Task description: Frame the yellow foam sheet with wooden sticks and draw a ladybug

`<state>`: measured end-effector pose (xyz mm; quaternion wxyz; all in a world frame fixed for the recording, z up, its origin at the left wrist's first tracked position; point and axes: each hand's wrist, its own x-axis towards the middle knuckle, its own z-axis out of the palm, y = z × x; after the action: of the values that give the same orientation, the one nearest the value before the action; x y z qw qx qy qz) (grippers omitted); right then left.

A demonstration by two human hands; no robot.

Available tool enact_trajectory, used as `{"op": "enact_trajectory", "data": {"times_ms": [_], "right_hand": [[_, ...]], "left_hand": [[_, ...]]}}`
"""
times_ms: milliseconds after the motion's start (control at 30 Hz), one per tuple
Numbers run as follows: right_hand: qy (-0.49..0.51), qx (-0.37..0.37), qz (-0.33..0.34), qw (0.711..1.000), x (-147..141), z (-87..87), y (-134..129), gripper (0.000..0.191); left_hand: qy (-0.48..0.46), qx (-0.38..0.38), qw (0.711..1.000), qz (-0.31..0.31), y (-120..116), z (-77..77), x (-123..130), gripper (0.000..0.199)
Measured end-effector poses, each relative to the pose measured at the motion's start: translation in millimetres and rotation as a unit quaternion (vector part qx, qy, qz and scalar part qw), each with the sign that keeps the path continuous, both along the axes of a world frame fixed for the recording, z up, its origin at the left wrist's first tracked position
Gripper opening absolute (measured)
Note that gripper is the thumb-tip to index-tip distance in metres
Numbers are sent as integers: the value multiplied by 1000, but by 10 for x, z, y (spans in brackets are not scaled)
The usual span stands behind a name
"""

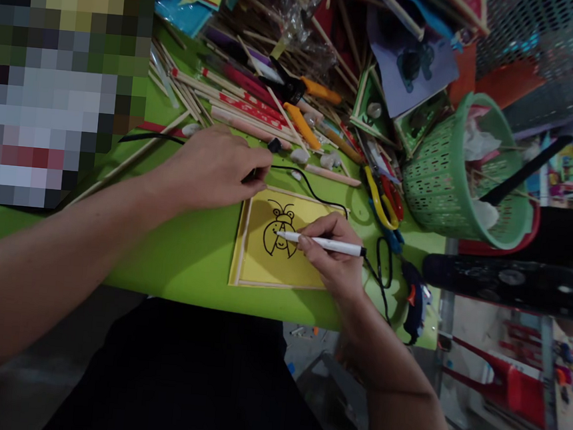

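A white marker (331,244) is held in my right hand (336,253), its tip on a black ladybug drawing (281,234). The drawing is on a yellow card (256,269) with thin wooden sticks along its edges, lying on the green table. At the card's upper left corner rests my left hand (220,166), fingers curled together; what they pinch, if anything, is hidden. A black cord (313,189) runs past the top of the card. Just beyond the left fingertips sits a small black piece (274,145), perhaps a cap.
Wooden sticks (255,108), grey pebbles (299,156) and orange-handled cutters (304,123) crowd the far side. Yellow-handled scissors (381,200), a green basket (437,148) and a glue gun (415,303) stand to the right. A blurred-out person (60,108) is at the upper left.
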<state>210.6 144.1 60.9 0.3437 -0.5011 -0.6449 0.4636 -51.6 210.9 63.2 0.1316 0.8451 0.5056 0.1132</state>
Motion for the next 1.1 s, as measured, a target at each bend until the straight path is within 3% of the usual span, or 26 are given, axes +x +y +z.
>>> {"op": "enact_trajectory", "data": {"times_ms": [1100], "right_hand": [[-4, 9, 34, 999, -30, 41, 4, 17]], "left_hand": [[-16, 14, 1000, 1, 6, -29, -10, 18]]}}
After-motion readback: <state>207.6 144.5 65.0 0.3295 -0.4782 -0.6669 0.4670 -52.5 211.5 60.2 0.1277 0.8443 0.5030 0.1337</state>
